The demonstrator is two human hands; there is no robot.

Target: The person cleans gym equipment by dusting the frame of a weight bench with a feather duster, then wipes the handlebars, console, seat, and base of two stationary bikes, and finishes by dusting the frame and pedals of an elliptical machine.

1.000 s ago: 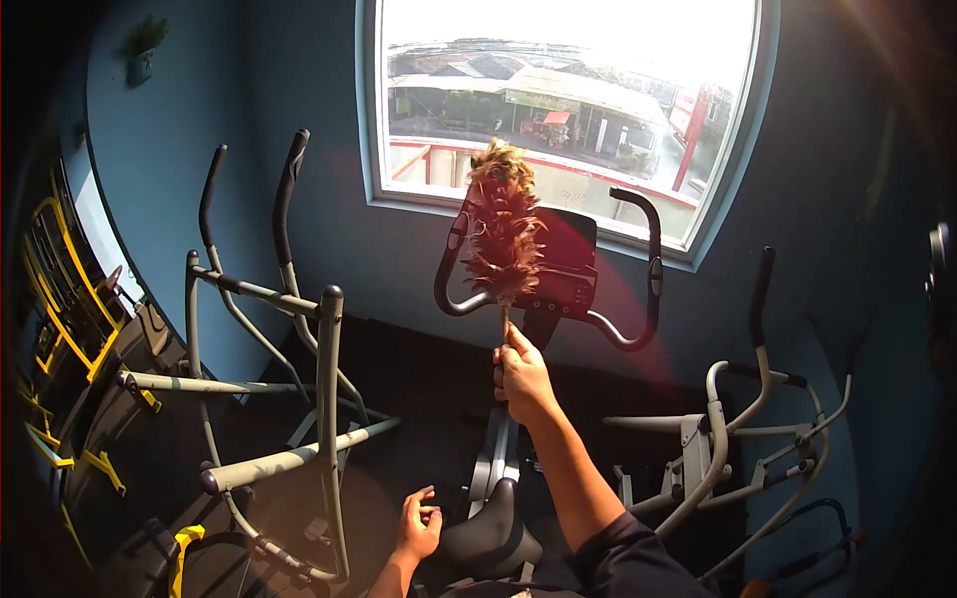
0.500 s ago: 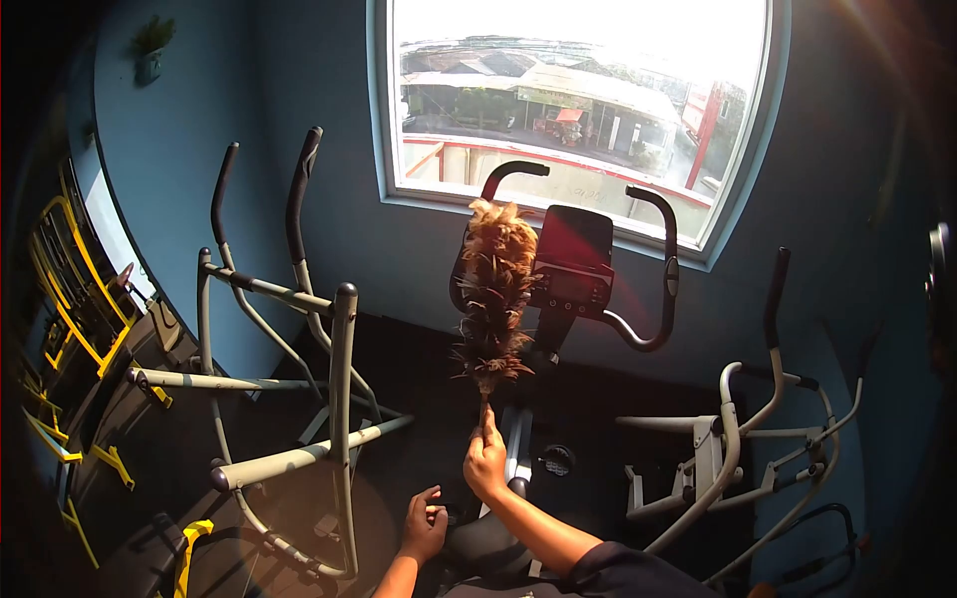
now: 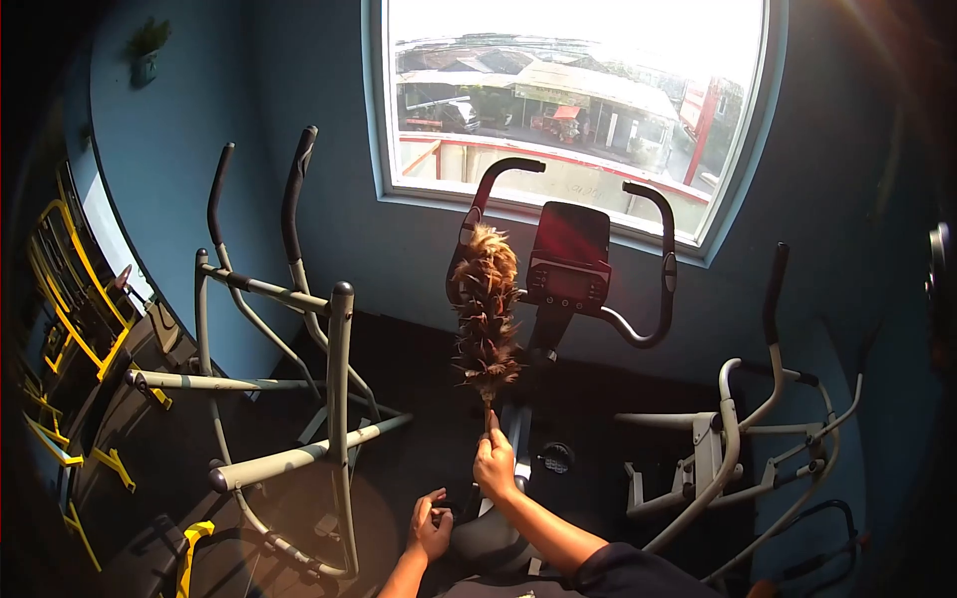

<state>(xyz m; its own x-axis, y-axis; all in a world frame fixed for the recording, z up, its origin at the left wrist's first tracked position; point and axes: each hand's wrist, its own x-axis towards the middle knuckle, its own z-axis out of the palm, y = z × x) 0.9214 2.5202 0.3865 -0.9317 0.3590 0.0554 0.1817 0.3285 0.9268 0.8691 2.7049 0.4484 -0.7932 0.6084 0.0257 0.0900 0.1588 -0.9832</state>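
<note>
My right hand (image 3: 495, 466) is closed round the thin handle of a brown feather duster (image 3: 486, 314), index finger stretched along it. The duster stands nearly upright in view, its paler tip overlapping the left handlebar (image 3: 485, 189) of an exercise bike. To its right is the bike's dark console (image 3: 568, 269). Lower down, my left hand (image 3: 431, 528) hangs beside the bike's black seat (image 3: 493, 538), fingers loosely bent and apart, holding nothing.
A grey-framed exercise machine (image 3: 341, 399) with tall black-gripped handles stands on the left. Another grey machine (image 3: 733, 448) stands right, near the blue wall. Ahead is a bright window (image 3: 568, 100). Yellow-framed equipment (image 3: 75, 289) shows in a mirror at far left.
The feather duster's tip has come down and a little left, away from the console's edge. My right hand has shifted slightly right; my left hand has moved slightly right too.
</note>
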